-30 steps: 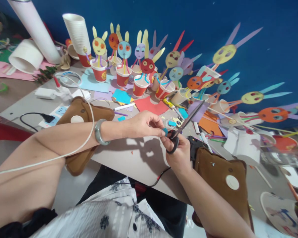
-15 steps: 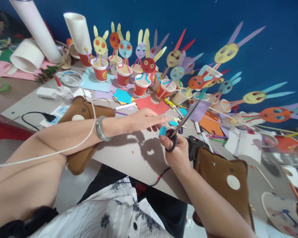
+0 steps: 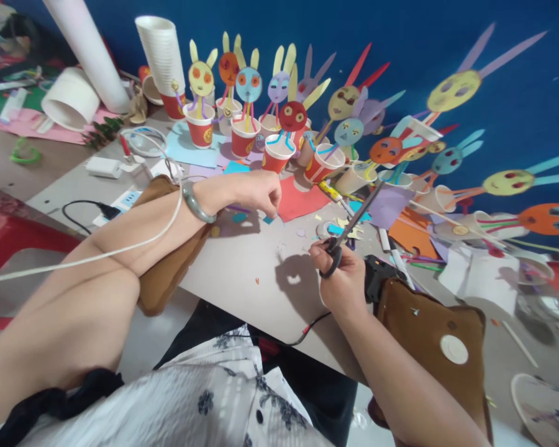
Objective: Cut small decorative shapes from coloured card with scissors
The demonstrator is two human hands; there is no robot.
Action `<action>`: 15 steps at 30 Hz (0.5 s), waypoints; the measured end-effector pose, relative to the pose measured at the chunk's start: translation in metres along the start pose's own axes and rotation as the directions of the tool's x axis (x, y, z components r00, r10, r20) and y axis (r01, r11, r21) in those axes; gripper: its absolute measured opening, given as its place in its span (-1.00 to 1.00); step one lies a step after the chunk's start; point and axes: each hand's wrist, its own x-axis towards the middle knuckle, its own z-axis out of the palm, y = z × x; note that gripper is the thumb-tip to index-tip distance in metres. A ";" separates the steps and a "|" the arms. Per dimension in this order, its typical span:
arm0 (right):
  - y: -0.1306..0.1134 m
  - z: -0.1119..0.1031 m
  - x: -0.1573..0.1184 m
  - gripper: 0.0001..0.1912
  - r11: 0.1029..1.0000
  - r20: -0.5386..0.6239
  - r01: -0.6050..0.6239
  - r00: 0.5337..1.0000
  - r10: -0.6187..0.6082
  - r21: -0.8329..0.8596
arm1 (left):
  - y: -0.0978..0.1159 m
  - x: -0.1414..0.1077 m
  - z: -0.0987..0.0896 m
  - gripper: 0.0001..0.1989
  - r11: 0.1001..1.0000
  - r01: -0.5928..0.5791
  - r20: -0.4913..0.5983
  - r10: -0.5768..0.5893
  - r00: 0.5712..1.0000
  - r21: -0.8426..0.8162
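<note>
My left hand (image 3: 263, 192) is closed, fingers bent down over the table, next to the red paper (image 3: 295, 197). A small blue paper piece (image 3: 268, 219) shows just under its fingertips; whether the fingers grip it is hidden. In my right hand (image 3: 342, 273) are the black-handled scissors (image 3: 354, 220), blades pointing up and away toward the cups. Small paper scraps (image 3: 349, 230) lie beyond the right hand, around a roll of clear tape (image 3: 328, 230).
Paper cups (image 3: 199, 127) with rabbit-faced figures stand along the blue wall. Brown cushions (image 3: 428, 354) lie at both sides. A white cable (image 3: 97, 270) crosses over my left arm. At the left are a power strip (image 3: 128, 202) and a red stool (image 3: 13, 242).
My left hand has drawn back to the left, away from the scissors, and its fingers have curled. The blue piece beside the scissor handles is no longer there. The view has shifted slightly.
</note>
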 end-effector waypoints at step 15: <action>0.000 -0.002 0.000 -0.81 0.997 -0.005 0.071 0.997 -0.071 0.007 | -0.013 0.002 0.004 -0.85 0.959 0.019 0.058 -0.036 0.998 0.281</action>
